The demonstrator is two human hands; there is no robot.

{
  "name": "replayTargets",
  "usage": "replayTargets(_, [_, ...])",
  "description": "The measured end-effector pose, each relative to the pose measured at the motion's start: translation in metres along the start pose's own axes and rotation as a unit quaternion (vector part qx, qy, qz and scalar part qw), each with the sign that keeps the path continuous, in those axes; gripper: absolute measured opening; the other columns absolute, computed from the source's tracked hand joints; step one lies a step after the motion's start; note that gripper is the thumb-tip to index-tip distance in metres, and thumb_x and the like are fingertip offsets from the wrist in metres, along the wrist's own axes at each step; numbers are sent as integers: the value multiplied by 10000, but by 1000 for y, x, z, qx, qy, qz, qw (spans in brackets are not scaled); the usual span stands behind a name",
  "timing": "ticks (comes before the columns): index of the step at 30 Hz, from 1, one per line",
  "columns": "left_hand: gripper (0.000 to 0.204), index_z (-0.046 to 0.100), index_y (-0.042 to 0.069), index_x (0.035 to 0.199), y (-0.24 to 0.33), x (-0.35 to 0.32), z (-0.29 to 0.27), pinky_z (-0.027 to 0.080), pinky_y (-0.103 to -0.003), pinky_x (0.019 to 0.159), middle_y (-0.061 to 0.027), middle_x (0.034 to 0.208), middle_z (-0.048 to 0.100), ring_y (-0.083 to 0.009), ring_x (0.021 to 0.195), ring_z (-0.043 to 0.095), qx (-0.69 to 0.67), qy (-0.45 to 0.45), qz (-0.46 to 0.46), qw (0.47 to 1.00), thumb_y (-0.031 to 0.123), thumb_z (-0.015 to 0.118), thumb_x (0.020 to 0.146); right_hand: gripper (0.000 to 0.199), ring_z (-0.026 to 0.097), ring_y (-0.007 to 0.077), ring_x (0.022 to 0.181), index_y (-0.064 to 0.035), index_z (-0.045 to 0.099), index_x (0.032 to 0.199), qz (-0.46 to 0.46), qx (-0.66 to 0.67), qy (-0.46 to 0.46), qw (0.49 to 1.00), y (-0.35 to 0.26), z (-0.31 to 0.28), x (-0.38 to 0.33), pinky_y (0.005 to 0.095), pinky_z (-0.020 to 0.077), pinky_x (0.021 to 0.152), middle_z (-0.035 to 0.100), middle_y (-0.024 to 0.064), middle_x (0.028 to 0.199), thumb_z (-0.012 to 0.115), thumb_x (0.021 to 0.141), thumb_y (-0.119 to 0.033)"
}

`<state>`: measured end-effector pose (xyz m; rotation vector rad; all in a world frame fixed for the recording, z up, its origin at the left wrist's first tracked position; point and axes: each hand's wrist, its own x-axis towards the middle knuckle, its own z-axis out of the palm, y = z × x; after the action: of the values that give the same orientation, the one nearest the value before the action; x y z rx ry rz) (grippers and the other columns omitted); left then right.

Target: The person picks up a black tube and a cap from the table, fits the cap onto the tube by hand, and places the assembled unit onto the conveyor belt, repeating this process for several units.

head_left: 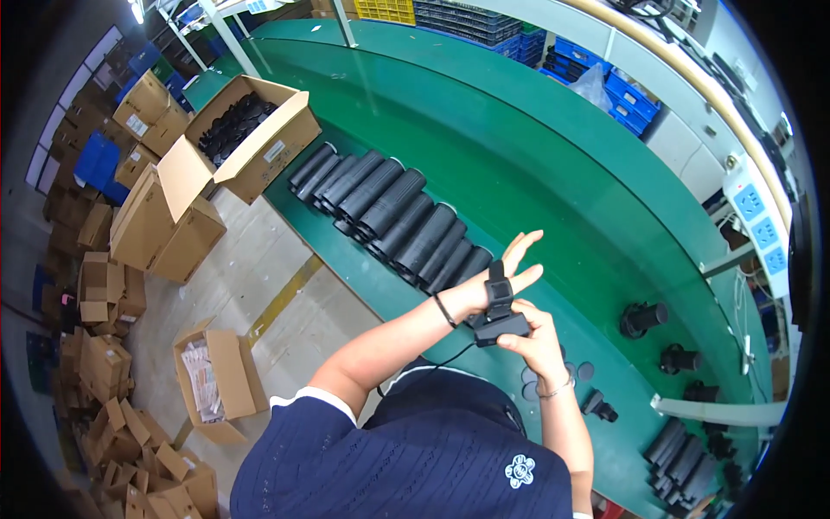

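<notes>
My left hand (522,266) is open over the green work surface, fingers stretched out and nothing in them. Around its wrist runs a black strap carrying a small black box-shaped device (501,329), with a cable leading off toward my body. My right hand (543,348) has its thumb and fingers closed on that device. Left of my hands lie black ribbed cylinders (399,208), side by side in a slanting row. Several flat dark discs (585,371) are on the surface beside my right wrist, partly hidden by it. A small black fitting (598,406) lies just right of them.
An open cardboard box (268,156) full of black parts stands at the row's far end. Black flanged parts (644,319) and more cylinders (681,463) sit at the right. Cartons (169,229) crowd the floor at left. A white power strip (761,227) hangs at the right.
</notes>
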<state>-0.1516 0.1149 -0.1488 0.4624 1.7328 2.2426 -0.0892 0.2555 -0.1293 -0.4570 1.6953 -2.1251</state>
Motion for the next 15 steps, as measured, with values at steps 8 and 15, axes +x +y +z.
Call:
replayTargets(8, [213,663,46,899,-10,39,8,375,-516,890,-198,1234,502,-380,1214,406,706,61,142,691,227,655,786,524,543,154,1061,43,592,1166,16,-5,-66,998,-5,16,-4,287,451,933,537,64,1154,807,695,-40])
replayTargets(15, [125,636,35,820,17,62,20,478,-278,631,-50,822,616,-142,740,589,10,86,-91,992,151,599,846,528,509,229,1079,-26,568,1170,-93,-197,-57,974,5,14,-6,334,421,925,543,79,1168,726,670,31])
